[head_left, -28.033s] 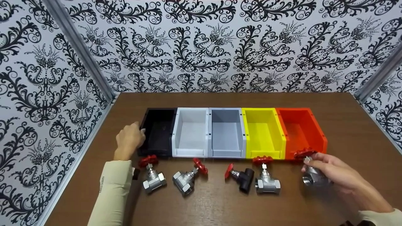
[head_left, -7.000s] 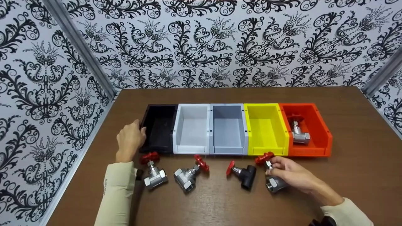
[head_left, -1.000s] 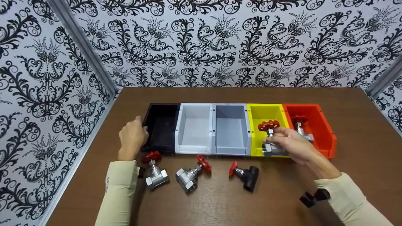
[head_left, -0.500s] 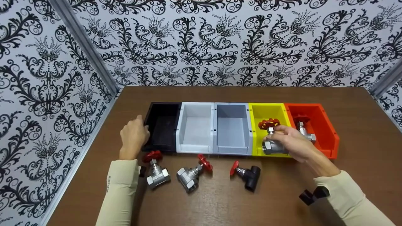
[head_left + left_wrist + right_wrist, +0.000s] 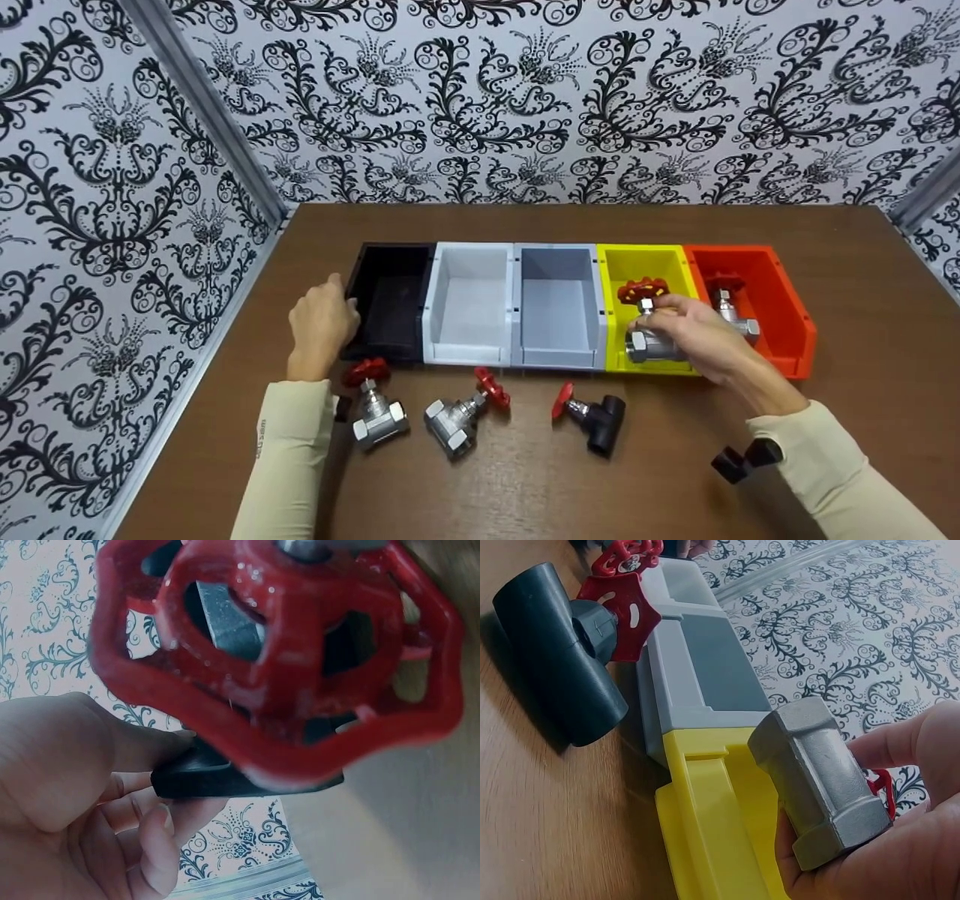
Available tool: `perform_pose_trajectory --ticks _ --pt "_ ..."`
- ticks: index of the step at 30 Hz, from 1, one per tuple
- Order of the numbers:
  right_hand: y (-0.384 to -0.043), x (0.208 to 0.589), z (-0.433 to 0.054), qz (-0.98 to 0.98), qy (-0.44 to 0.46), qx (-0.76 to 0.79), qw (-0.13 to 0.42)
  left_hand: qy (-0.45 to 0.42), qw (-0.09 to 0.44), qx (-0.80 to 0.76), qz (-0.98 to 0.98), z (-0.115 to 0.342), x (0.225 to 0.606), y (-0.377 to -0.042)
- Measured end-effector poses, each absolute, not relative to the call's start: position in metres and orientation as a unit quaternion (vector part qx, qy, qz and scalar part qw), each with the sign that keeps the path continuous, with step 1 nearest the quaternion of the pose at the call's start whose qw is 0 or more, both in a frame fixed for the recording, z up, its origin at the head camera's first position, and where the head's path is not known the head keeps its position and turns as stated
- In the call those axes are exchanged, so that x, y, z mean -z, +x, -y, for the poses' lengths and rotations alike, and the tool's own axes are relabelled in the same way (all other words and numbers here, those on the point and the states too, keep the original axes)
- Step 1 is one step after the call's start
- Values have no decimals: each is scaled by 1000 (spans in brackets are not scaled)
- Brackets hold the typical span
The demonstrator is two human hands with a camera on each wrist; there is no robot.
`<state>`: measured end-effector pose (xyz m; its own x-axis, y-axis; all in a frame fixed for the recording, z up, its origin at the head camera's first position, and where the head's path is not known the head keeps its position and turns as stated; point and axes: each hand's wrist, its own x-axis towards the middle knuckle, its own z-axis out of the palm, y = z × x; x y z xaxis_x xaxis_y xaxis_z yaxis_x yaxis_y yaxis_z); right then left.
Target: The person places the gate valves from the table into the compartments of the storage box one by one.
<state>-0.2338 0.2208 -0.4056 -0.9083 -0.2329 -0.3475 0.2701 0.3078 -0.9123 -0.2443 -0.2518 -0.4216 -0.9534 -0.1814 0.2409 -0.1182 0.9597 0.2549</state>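
My right hand (image 5: 709, 337) grips a steel valve with a red handwheel (image 5: 651, 347) by its neck, over the front of the yellow bin (image 5: 613, 330). Seen from the right wrist, the valve's hex-ended body (image 5: 821, 784) lies between thumb and fingers, apart from the bin's front wall. My left hand (image 5: 322, 322) pinches the side wall of the black bin (image 5: 382, 354); in the left wrist view the thumb and fingers (image 5: 161, 840) lie on either side of that wall. A second steel valve (image 5: 731, 311) sits in the orange bin (image 5: 796, 330), partly hidden by my right hand.
Before the bins lie two steel valves, one at left (image 5: 379, 420) and one nearer the middle (image 5: 454, 424), plus a black-bodied valve (image 5: 602, 424) with a red wheel. A white bin (image 5: 469, 354) and a grey bin (image 5: 559, 360) stand between black and yellow. Patterned wall panels (image 5: 487, 97) rise behind.
Since several seconds ago, the right hand has lifted the steel valve from the table to the yellow bin. Over the last second it moves slightly further in. The left hand stays at the black bin.
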Motion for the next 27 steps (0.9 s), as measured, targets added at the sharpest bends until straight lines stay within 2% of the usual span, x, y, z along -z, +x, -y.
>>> perform_pose_trajectory --ticks 7,27 --pt "-238 408 -218 -791 19 579 198 75 139 123 980 252 422 -245" --pt "-249 414 -215 -767 37 607 203 77 127 134 980 254 422 -245"
